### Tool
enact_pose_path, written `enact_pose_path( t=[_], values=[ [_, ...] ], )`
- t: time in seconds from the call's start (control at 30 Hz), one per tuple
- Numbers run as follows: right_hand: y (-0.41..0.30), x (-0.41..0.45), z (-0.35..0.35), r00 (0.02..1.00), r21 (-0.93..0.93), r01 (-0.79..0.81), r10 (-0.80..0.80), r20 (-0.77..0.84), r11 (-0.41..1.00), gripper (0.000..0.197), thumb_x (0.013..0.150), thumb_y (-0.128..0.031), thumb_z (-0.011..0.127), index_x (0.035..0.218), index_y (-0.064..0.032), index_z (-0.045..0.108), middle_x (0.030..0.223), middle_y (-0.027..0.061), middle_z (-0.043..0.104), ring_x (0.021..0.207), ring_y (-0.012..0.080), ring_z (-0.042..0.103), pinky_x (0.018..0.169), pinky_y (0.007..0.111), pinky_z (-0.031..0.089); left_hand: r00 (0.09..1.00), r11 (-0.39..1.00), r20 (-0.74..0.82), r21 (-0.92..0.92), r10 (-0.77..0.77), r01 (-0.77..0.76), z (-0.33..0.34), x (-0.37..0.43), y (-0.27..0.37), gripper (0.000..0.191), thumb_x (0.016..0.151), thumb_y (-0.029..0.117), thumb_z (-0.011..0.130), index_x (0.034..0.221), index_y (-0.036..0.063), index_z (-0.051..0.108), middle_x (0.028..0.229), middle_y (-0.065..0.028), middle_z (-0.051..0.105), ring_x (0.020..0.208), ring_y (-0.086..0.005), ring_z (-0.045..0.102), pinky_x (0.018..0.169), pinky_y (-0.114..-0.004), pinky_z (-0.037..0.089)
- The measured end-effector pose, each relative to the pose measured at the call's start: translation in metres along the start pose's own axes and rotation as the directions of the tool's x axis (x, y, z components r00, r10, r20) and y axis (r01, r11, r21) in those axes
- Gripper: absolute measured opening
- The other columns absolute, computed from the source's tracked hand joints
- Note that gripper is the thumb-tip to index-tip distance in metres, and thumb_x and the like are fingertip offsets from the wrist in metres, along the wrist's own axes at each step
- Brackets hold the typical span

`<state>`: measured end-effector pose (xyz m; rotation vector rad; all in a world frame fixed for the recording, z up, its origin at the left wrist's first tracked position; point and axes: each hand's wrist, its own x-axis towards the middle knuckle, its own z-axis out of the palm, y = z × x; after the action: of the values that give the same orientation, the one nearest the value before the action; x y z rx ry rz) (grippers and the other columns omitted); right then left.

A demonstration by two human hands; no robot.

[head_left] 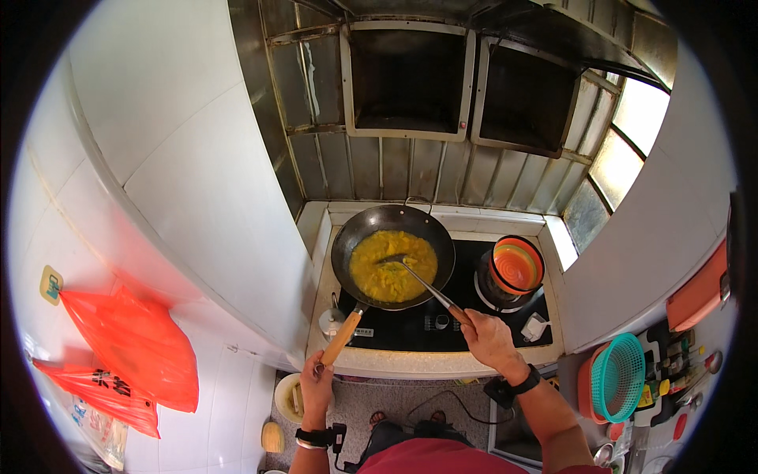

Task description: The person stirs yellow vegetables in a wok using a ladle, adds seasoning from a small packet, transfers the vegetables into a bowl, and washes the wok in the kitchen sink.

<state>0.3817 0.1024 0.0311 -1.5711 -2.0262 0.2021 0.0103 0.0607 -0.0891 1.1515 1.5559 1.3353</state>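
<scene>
A dark wok (pixel 349 243) stands at the left of the black cooktop, with yellow food in liquid (pixel 394 281) inside. My left hand (pixel 317 379) is closed around the end of the wok's wooden handle (pixel 341 339). In my right hand (pixel 490 339) is the wooden grip of a metal spatula (pixel 427 287); its blade lies in the food near the middle of the wok. An orange, striped bowl (pixel 516 265) rests in a dark pot over the right burner.
A small metal lidded pot (pixel 331 323) is left of the wok's handle, and a white object (pixel 535 327) lies at the cooktop's right corner. Teal (pixel 619 378) and orange baskets stand at right near bottles. Red plastic bags (pixel 148 349) hang on the left wall.
</scene>
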Motion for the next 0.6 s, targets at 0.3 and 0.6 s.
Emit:
enact_pose_path(
  t=[0.3, 0.6],
  values=[
    [0.008, 0.010, 0.061, 0.991, -0.016, -0.132, 0.131, -0.036, 0.991, 0.033, 0.088, -0.015, 0.061, 0.118, -0.0038, 0.056, 0.088, 0.0208, 0.066, 0.076, 0.0432, 0.064, 0.062, 0.051, 0.051, 0.997, 1.000, 0.079, 0.019, 0.009, -0.010, -0.001, 0.002, 0.010, 0.040, 0.087, -0.001, 0.065, 0.126, -0.0025, 0.057, 0.100, -0.0028, 0.061, 0.085, -0.0088, 0.054, 0.075, -0.023, 0.045],
    [0.014, -0.028, 0.060, 0.986, 0.211, -0.108, 0.131, -0.101, 0.972, 0.035, 0.095, -0.028, 0.061, 0.117, -0.0011, 0.058, 0.080, 0.0196, 0.065, 0.071, 0.0403, 0.065, 0.059, 0.047, 0.053, 0.999, 1.000, 0.054, -0.031, 0.004, -0.002, -0.005, 0.006, -0.005, 0.040, 0.086, -0.003, 0.065, 0.125, -0.0030, 0.058, 0.103, -0.0043, 0.063, 0.085, -0.0103, 0.055, 0.074, -0.024, 0.046]
  ],
)
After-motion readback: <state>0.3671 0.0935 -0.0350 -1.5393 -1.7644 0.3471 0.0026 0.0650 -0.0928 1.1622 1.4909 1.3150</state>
